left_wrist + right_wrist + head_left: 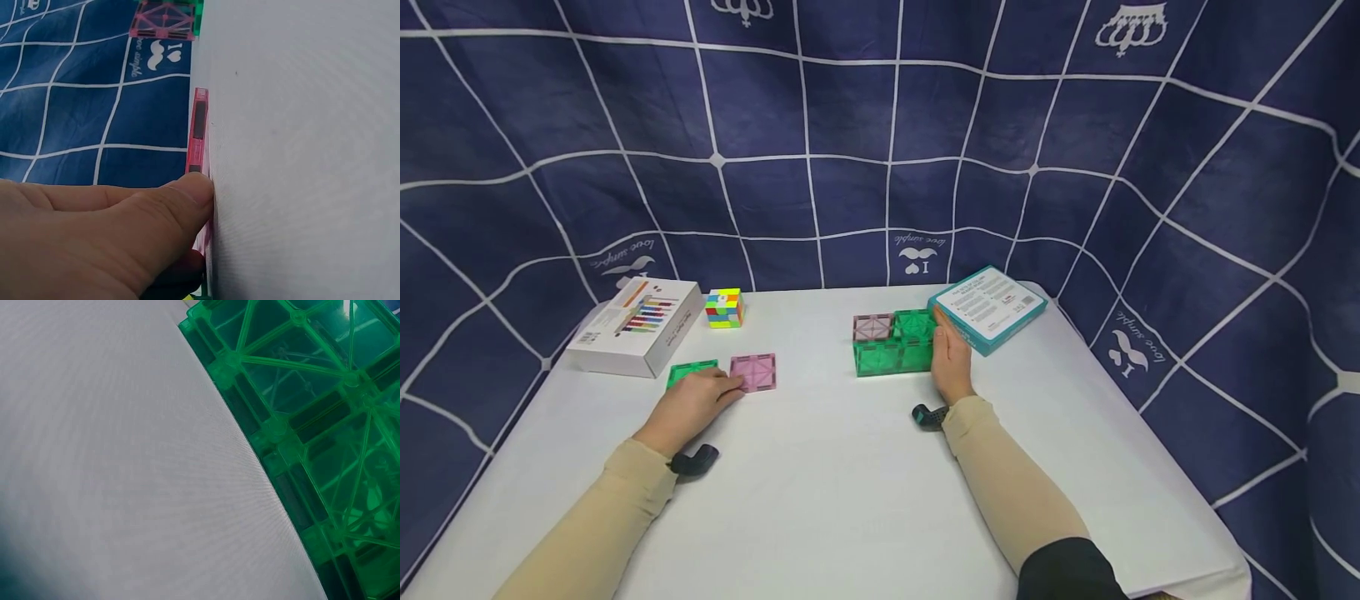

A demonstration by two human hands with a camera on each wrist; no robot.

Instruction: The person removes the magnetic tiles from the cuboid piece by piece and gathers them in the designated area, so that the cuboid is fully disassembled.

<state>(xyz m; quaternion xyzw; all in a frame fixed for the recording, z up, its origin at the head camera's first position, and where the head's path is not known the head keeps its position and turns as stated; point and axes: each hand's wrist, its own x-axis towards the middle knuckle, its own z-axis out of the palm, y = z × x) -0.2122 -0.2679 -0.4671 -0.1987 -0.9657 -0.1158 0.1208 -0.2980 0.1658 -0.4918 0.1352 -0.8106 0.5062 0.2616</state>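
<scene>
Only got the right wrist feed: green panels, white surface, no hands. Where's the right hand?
Observer: Head view shows the right hand against the right side of the green structure.
Operator: Anything beyond that hand?
Observer: Yes, a teal box with a white label, lying just behind and right of it.
Operator: And the left hand?
Observer: Left hand is over on the table's left side, gripping the edge of a pink tile.
</scene>
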